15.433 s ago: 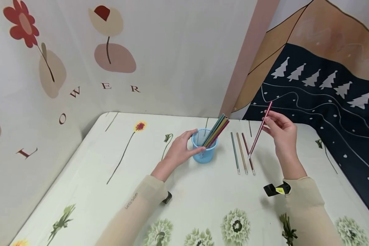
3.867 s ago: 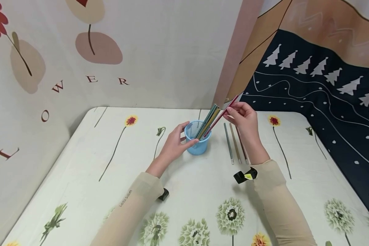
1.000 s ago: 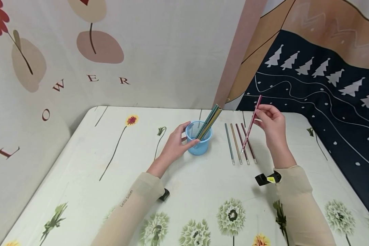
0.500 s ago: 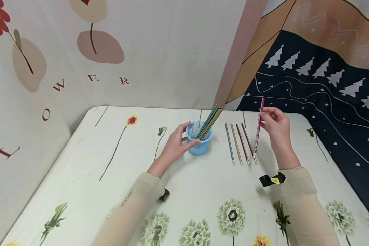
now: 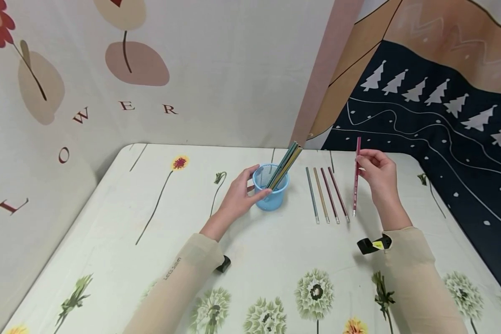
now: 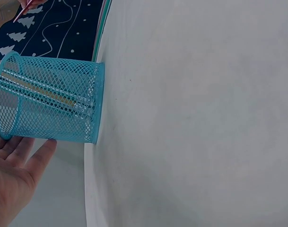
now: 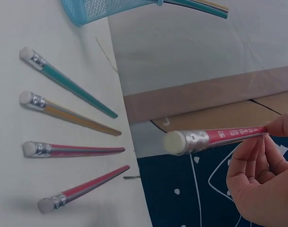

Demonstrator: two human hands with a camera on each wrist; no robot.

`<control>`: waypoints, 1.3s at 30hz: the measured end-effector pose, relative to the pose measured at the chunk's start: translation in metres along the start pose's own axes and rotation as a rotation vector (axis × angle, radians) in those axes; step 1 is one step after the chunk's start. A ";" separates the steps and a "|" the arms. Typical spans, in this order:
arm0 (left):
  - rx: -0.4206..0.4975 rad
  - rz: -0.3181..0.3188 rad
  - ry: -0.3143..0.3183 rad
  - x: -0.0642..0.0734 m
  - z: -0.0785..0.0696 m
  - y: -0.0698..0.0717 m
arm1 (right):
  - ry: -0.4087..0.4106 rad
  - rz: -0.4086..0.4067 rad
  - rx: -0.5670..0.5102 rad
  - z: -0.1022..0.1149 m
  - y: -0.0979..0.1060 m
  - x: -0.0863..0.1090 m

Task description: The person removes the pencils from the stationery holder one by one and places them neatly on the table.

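My left hand (image 5: 239, 195) holds a blue mesh pencil cup (image 5: 271, 202) by its side, fingers and thumb spread around it. Teal and gold pencils (image 5: 285, 164) lean to the right inside the cup. With thumb and fingertips, my right hand (image 5: 382, 178) pinches a red pencil (image 5: 356, 185), nearly upright in the head view, its white eraser end (image 7: 176, 142) pointing down. Left of it, a teal pencil (image 5: 312, 195), a gold pencil (image 5: 321, 195) and two red pencils (image 5: 330, 195) lie side by side on the table, eraser ends toward me.
A white flower-print cloth covers the table (image 5: 267, 260). Behind it hangs a pale printed curtain (image 5: 234, 93), with a dark tree-patterned cloth (image 5: 434, 125) at the right. A black wrist camera (image 5: 373, 244) sits on the right sleeve.
The held red pencil has come out of the cup and moved right, past the row. Since the oldest frame the row has gained one red pencil. My left hand stays on the cup.
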State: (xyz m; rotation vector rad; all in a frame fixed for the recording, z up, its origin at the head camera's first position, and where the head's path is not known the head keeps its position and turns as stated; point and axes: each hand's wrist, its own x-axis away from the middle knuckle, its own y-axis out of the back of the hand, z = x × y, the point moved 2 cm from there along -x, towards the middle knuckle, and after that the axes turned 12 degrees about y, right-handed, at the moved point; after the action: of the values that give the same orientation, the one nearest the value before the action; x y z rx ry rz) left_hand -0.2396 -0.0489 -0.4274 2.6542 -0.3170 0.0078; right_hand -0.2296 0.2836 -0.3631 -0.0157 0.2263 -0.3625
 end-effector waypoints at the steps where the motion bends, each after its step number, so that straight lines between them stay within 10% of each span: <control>1: 0.000 0.000 -0.001 0.000 0.000 0.000 | -0.001 0.002 0.006 -0.001 0.001 0.000; 39: -0.007 -0.006 0.013 0.001 -0.001 0.000 | -0.103 0.073 0.258 -0.052 0.025 -0.010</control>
State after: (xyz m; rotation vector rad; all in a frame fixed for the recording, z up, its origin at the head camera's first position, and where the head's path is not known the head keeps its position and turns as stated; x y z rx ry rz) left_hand -0.2390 -0.0486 -0.4267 2.6473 -0.3050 0.0218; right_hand -0.2417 0.3118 -0.4131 0.2273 0.0772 -0.3150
